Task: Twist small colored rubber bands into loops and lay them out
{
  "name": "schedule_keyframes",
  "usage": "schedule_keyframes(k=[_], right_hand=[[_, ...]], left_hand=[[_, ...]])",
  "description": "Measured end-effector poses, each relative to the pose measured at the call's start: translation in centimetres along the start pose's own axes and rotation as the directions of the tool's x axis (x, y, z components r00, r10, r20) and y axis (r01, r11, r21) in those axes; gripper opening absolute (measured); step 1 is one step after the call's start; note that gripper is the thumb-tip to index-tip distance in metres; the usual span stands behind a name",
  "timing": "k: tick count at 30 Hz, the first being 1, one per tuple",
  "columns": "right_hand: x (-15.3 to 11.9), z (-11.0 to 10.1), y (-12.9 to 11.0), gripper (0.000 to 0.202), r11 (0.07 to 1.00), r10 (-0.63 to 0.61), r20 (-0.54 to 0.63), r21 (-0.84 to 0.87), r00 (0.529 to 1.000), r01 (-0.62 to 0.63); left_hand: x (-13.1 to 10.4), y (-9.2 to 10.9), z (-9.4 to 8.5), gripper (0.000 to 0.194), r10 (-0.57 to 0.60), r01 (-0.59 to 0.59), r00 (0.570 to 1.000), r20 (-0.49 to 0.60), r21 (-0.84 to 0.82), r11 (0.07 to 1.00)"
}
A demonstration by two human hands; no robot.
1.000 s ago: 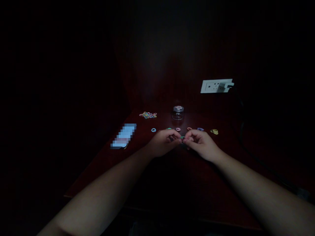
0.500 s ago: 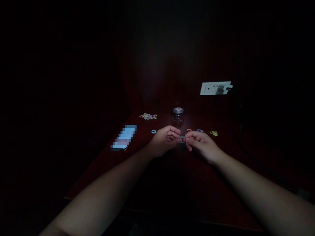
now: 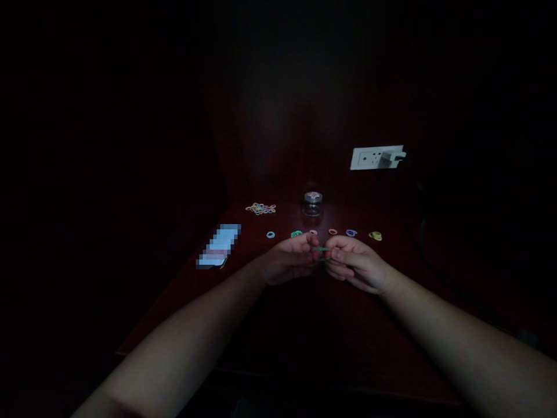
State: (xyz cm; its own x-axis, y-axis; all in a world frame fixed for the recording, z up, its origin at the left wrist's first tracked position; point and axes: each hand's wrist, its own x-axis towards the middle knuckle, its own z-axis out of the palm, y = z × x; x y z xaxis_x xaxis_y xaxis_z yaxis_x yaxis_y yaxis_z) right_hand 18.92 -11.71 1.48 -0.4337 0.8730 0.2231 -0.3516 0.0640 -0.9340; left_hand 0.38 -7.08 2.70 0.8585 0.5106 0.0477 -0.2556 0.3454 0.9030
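Observation:
My left hand (image 3: 292, 258) and my right hand (image 3: 359, 262) meet over the middle of the table, both with fingers pinched. Between their fingertips runs a small green hair tie (image 3: 321, 249), held at both ends; its ends are hidden by the fingers. Just beyond the hands small hair ties lie in a row by colour: blue (image 3: 270, 235), green (image 3: 296, 234), pink (image 3: 313, 232), orange-pink (image 3: 333, 231), purple (image 3: 351, 233) and yellow (image 3: 376, 235).
A mixed heap of hair ties (image 3: 261, 208) lies at the back left. Behind the row stands a clear lidded jar (image 3: 313, 204). A phone (image 3: 219, 247) with a blurred screen rests at the left. On the back wall is a socket (image 3: 376, 157) with a plug and cable. The room is dark.
My left hand has lowered and closed its fingers on the green hair tie, which now looks drawn straight between both hands. The green pile behind the left hand has come into sight.

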Motion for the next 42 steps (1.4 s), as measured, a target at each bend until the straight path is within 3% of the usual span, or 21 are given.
schedule_keyframes(k=[7, 13, 19, 24, 32, 42], right_hand=[[-0.6, 0.1, -0.2, 0.017, 0.986, 0.134, 0.114, 0.089, 0.984, -0.144], [-1.0, -0.1, -0.4, 0.016, 0.943, 0.296, 0.222, 0.085, 0.929, -0.32], [-0.7, -0.4, 0.0, 0.012, 0.938, 0.275, 0.324, 0.114, 0.905, -0.326], [-0.1, -0.3, 0.1, 0.01, 0.985, 0.138, 0.095, 0.09, 0.986, -0.146], [0.7, -0.6, 0.6, 0.017, 0.999, 0.012, -0.187, -0.027, 0.982, -0.017], [1.0, -0.6, 0.8, 0.021, 0.995, -0.02, -0.202, -0.102, 0.979, 0.0]], left_hand=[[0.1, 0.0, -0.8, 0.027, -0.032, 0.031, 0.999, 0.012, 0.056, 0.998], [0.3, -0.2, -1.2, 0.017, -0.015, 0.015, 1.0, 0.005, 0.053, 0.998], [0.4, -0.5, -1.4, 0.018, -0.005, 0.003, 1.0, 0.025, 0.054, 0.999], [0.8, -0.6, -1.5, 0.024, 0.087, -0.077, 0.994, -0.065, 0.143, 0.987], [1.4, -0.7, -1.9, 0.037, 0.287, -0.199, 0.94, -0.183, 0.388, 0.9], [1.5, -1.0, -2.0, 0.03, 0.416, -0.201, 0.895, -0.163, 0.685, 0.7]])
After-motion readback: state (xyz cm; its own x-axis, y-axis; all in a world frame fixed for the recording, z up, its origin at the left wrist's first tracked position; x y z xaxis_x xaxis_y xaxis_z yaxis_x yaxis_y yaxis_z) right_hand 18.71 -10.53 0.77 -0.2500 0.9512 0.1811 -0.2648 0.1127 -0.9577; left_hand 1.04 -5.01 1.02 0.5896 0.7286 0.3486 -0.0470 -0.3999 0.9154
